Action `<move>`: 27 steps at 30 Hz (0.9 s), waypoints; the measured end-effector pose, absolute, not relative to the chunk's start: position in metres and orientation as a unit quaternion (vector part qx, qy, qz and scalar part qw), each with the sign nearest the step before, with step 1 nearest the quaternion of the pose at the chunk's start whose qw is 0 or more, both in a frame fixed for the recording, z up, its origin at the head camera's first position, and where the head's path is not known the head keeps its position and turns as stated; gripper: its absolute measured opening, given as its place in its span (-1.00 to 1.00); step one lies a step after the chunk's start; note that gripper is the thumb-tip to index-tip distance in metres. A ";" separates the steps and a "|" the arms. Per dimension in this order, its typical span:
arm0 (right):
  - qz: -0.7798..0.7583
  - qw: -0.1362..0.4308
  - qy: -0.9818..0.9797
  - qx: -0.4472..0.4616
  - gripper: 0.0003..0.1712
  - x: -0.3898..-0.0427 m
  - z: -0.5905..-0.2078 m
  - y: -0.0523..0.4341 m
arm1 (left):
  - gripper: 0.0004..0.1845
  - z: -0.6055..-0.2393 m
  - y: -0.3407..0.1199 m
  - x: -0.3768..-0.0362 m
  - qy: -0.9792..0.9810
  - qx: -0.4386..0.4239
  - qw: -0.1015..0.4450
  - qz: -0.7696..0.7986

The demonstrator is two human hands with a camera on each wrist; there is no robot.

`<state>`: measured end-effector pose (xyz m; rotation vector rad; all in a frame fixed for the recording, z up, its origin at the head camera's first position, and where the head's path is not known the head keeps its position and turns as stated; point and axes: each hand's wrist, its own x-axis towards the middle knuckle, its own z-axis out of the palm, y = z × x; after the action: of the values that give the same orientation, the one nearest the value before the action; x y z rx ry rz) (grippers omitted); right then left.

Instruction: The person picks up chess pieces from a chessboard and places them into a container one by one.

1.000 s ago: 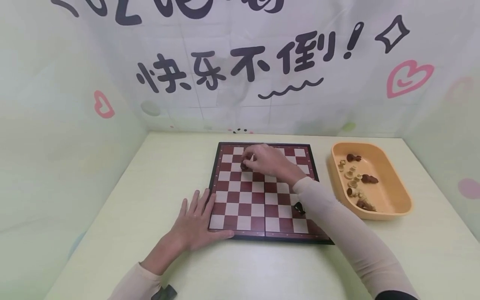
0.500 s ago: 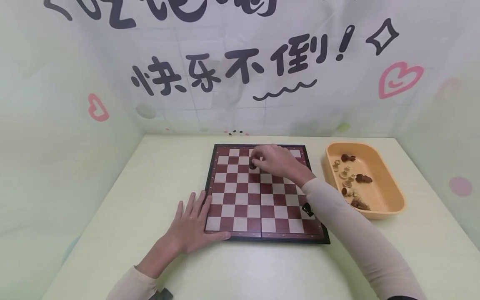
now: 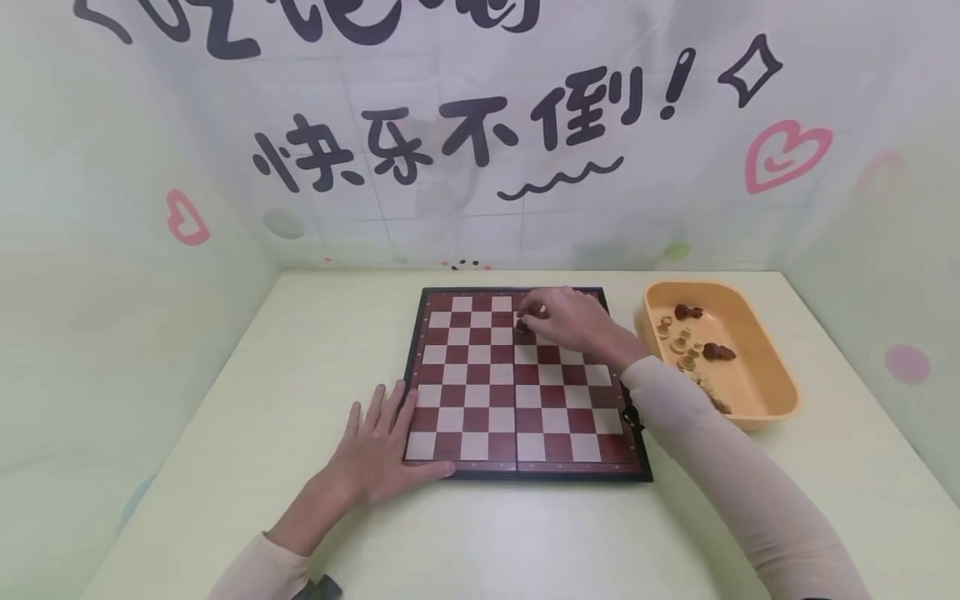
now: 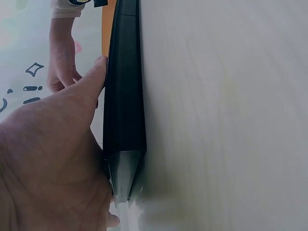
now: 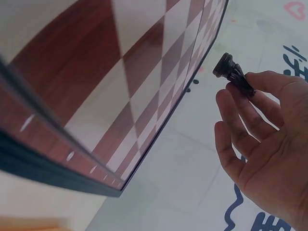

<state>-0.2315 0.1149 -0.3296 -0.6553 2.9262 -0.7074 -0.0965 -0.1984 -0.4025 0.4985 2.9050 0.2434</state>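
A: Where's the dark chess piece (image 5: 234,75)?
B: Pinched in the right hand (image 3: 564,321), just above the chessboard (image 3: 480,392) near its far edge.
A: The left hand (image 3: 378,454)?
B: Fingers straight, flat against the board's near left corner, gripping nothing.

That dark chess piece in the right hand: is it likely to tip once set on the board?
Possibly. The dark chess piece looks small and tall for its round base, so a nudge might topple it. It seems rigid and light, since the right hand pinches it with fingertips alone. The chessboard is flat, which should help.
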 end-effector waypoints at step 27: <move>-0.197 0.010 0.958 -0.207 -0.73 -0.224 -0.325 0.159 | 0.39 -0.403 -0.196 -0.098 0.977 0.173 0.086 0.091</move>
<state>-0.2242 0.1590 -0.3247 -0.6450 2.9921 -0.6137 -0.0982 -0.1965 -0.4026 0.5160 2.9117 0.2723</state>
